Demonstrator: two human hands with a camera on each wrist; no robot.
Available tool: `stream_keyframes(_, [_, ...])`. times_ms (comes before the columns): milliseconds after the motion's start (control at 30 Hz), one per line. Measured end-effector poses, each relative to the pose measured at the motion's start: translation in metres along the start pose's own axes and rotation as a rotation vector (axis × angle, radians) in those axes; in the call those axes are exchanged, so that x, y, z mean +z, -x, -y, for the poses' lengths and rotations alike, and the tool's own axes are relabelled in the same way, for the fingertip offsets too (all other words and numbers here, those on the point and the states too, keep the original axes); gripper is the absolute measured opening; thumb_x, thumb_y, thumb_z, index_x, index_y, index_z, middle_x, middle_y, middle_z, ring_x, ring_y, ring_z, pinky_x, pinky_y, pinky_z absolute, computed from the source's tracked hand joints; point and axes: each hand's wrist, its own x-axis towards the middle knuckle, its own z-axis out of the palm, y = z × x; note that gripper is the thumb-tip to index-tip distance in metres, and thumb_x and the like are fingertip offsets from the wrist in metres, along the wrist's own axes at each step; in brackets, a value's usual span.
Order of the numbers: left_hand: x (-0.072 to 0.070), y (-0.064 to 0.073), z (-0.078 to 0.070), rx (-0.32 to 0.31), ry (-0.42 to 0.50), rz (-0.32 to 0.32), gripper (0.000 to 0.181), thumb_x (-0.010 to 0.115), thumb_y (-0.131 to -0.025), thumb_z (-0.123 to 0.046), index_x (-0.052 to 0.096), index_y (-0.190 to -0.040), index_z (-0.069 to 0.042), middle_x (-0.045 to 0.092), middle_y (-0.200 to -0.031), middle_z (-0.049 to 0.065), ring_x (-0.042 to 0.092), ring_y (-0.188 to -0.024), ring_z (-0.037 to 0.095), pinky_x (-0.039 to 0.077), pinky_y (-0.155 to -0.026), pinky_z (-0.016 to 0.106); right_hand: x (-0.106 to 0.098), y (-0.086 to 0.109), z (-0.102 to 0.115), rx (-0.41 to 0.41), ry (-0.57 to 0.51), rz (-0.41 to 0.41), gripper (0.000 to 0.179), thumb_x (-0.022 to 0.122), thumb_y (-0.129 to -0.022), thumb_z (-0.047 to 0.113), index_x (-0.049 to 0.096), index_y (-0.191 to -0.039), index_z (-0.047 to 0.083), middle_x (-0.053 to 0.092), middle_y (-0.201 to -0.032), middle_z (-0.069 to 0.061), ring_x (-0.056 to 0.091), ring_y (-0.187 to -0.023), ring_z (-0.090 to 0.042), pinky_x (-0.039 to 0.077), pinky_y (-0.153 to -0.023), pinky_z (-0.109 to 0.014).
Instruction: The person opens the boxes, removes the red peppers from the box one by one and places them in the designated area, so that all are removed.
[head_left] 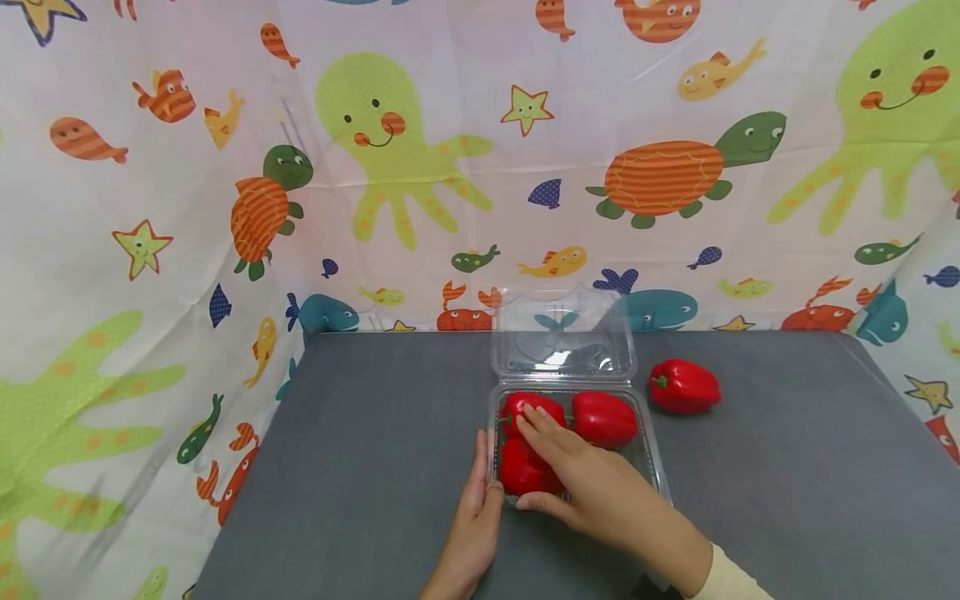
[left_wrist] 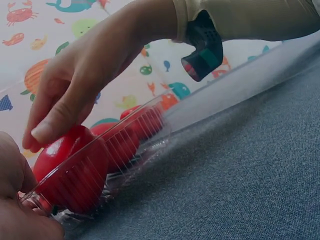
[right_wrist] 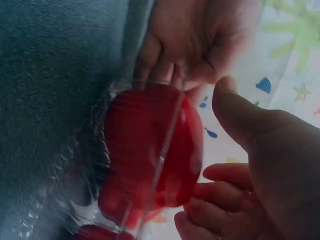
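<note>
Three red bell peppers sit in a clear plastic clamshell container [head_left: 656, 450]: one at the back left [head_left: 551, 407], one at the back right [head_left: 603, 419], one at the front left [head_left: 525, 468]. My right hand [head_left: 592, 483] lies over the left peppers with its fingers stretched out, fingertips on the back left one and thumb by the front left one. Against the container's left wall stands my left hand [head_left: 476, 517], fingers extended along it and thumb near the front corner. In the left wrist view a bell pepper [left_wrist: 75, 165] shows close up through the clear wall.
Another red bell pepper [head_left: 684, 387] lies on the grey table [head_left: 375, 467], to the right of the container. The transparent lid [head_left: 562, 346] is folded back towards the patterned curtain [head_left: 450, 275] behind the table.
</note>
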Motion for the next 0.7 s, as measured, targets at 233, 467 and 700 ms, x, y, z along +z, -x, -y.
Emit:
stream_keyframes(233, [0.0, 0.002, -0.003, -0.02, 0.006, -0.01, 0.075, 0.044, -0.111, -0.009, 0.003, -0.172, -0.024, 0.007, -0.178, -0.005, 0.005, -0.163, 0.025, 0.015, -0.129, 0.05, 0.01, -0.004, 0.003, 0.015, 0.069, -0.024, 0.095, 0.085, -0.082, 0.056, 0.049, -0.159, 0.014, 0.048, -0.163, -0.007, 0.05, -0.147, -0.03, 0.063, -0.088, -0.05])
stream_keyframes(467, [0.0, 0.002, -0.002, 0.005, 0.016, -0.008, 0.073, 0.043, -0.111, -0.007, 0.005, -0.172, -0.022, 0.01, -0.178, -0.002, 0.005, -0.164, 0.026, 0.013, -0.13, 0.053, 0.009, -0.008, 0.004, 0.015, 0.114, -0.034, 0.092, 0.089, -0.08, 0.051, 0.055, -0.155, 0.01, 0.054, -0.157, -0.011, 0.059, -0.137, -0.035, 0.064, -0.083, -0.049])
stream_keyframes(700, [-0.001, 0.001, 0.0, -0.004, 0.007, -0.004, 0.074, 0.044, -0.111, -0.009, 0.004, -0.172, -0.023, 0.009, -0.178, -0.002, 0.006, -0.164, 0.028, 0.016, -0.129, 0.052, 0.007, -0.012, 0.003, -0.027, 0.137, -0.043, 0.083, 0.09, -0.078, 0.051, 0.065, -0.145, 0.008, 0.062, -0.149, -0.014, 0.076, -0.11, -0.031, 0.064, -0.082, -0.044])
